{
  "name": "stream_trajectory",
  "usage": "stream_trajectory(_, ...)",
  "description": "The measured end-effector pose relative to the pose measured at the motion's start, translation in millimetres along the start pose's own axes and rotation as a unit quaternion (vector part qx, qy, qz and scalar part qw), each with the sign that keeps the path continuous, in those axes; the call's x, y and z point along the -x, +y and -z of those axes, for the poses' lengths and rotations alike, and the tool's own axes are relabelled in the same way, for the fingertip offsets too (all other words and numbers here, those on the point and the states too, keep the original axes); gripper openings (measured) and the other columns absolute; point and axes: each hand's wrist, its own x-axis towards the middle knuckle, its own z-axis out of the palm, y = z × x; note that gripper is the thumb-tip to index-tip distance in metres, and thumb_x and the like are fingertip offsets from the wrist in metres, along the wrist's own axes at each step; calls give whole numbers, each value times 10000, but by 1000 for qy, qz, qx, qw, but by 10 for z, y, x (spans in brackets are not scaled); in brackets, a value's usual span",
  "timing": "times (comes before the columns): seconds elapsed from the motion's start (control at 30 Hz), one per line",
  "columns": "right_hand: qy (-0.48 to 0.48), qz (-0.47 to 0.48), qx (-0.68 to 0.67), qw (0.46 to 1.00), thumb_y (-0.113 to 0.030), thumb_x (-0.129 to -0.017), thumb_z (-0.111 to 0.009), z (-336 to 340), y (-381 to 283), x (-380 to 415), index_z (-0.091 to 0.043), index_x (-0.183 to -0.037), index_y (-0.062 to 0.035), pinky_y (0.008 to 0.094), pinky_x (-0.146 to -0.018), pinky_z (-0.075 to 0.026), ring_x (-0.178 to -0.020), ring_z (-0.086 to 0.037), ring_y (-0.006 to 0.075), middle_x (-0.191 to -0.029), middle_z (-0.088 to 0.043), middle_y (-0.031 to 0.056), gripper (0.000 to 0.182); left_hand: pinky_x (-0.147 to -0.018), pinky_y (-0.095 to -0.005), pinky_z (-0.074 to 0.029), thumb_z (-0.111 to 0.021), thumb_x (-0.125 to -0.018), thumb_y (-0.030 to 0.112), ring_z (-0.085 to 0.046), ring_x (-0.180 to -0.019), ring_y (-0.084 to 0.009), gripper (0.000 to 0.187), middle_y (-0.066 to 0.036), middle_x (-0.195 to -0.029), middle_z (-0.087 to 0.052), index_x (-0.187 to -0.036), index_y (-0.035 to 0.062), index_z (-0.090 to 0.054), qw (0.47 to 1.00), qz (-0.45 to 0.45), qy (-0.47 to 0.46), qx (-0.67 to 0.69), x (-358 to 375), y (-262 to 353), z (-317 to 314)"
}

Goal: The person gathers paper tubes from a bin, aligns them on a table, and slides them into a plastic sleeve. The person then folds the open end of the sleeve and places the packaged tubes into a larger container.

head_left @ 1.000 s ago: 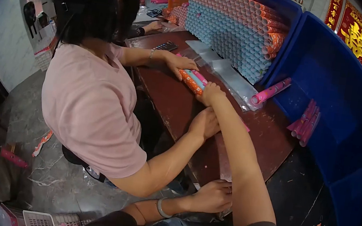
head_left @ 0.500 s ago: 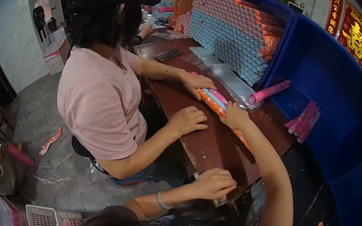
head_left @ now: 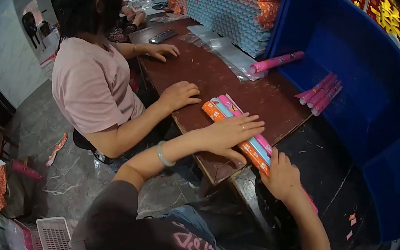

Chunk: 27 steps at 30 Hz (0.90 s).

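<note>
Patterned rolls in orange (head_left: 255, 155), light blue and pink lie side by side near the front corner of the brown table (head_left: 207, 70), their near ends past its edge. Across their middle rests my left hand (head_left: 231, 133), palm down with the fingers stretched out. My right hand (head_left: 281, 176) grips the near end of the rolls, its fingers bent round them. A pink end sticks out beyond my right wrist. My palms hide part of the rolls.
A co-worker in a pink shirt (head_left: 86, 85) sits at the left, hands on the table. Stacked rolls (head_left: 225, 12) stand at the back. A blue bin (head_left: 350, 59) is at the right, with pink rolls (head_left: 323, 93) in it. Plastic sleeves (head_left: 225, 50) and a remote control (head_left: 163, 35) lie on the table.
The rolls have moved toward me, out of the co-worker's hand. My left hand has come up onto them. My right hand has drawn back, still gripping. The view has shifted.
</note>
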Motion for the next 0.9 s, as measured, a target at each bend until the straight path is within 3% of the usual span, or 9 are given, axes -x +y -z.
stream_trajectory(0.03, -4, -4, 5, 1000, -355, -803, -677, 29, -31, 137, -369, -1312, 59, 407, -759, -536, -973, -595, 298, -1043, -552, 163, 725, -1151, -459, -240, -690, -725, 604, -284, -1410, -354, 974, -236, -1477, -351, -1388, -43, -387, 999, -37, -35, -16, -127, -30, -59)
stream_trajectory(0.07, -2, -3, 2, 1000, -355, -803, -677, 30, -35, 256, -369, -1312, 59, 407, -759, -536, -973, -595, 298, -1043, -552, 163, 725, -1088, -441, -332, -700, -669, 660, -419, -1313, -360, 1012, -248, -1367, -464, -1347, -43, -438, 993, -102, 2, -56, -213, -73, -186)
stream_trajectory(0.1, 0, -10, 2, 1000, -353, -804, -674, 23, -30, 356, -372, -1311, 56, 404, -765, -534, -974, -595, 297, -1043, -552, 163, 719, -1088, -441, -332, -700, -669, 660, -419, -1313, -360, 1012, -248, -1367, -464, -1347, -43, -438, 993, -103, -1, -58, -275, -73, -233)
stream_trajectory(0.17, 6, -20, 0, 1000, -351, -805, -671, 28, 14, 504, -375, -1311, 53, 401, -772, -531, -975, -596, 297, -1043, -552, 164, 712, -968, -426, -419, -713, -642, 674, -550, -1123, -360, 972, -217, -1181, -575, -1267, -40, -502, 987, -79, -128, 58, -369, -77, -299)
stream_trajectory(0.2, 5, -29, -8, 1000, -355, -807, -666, 25, 53, 566, -379, -1320, 50, 409, -780, -524, -979, -595, 308, -1052, -555, 172, 714, -865, -419, -451, -727, -640, 654, -592, -967, -350, 894, -184, -1034, -606, -1186, -30, -542, 991, -103, -76, 48, -381, -75, -313)
stream_trajectory(0.4, -17, -31, -30, 999, -365, -809, -662, 60, 199, 709, -368, -1344, 52, 438, -806, -507, -1002, -585, 314, -1075, -550, 174, 740, -894, -417, -458, -750, -651, 611, -592, -1002, -352, 834, -193, -1063, -612, -1147, -31, -555, 996, -81, -24, 11, -205, -156, -309)
stream_trajectory(0.57, -12, -28, -42, 999, -398, -803, -673, 50, 226, 622, -375, -1341, 56, 480, -864, -469, -1056, -551, 316, -1107, -540, 176, 765, -899, -403, -467, -747, -660, 599, -598, -1006, -348, 808, -193, -1060, -621, -1125, -36, -566, 997, -62, -47, -3, -218, -162, -349)
stream_trajectory(0.63, 50, -30, -36, 998, -429, -787, -693, -32, 124, 463, -388, -1333, 49, 493, -882, -447, -1076, -530, 321, -1135, -535, 184, 787, -896, -397, -471, -744, -660, 601, -601, -1005, -345, 801, -192, -1056, -624, -1114, -36, -572, 996, -63, -58, -6, -268, -150, -389)
stream_trajectory(0.9, 101, -2, -89, 991, -359, -791, -725, -168, 86, -7, -458, -1268, -4, 423, -846, -462, -1044, -549, 288, -1115, -574, 144, 652, -829, -408, -496, -740, -704, 555, -620, -940, -354, 704, -190, -982, -642, -1079, -23, -592, 993, -93, -61, 29, -488, -244, -366)
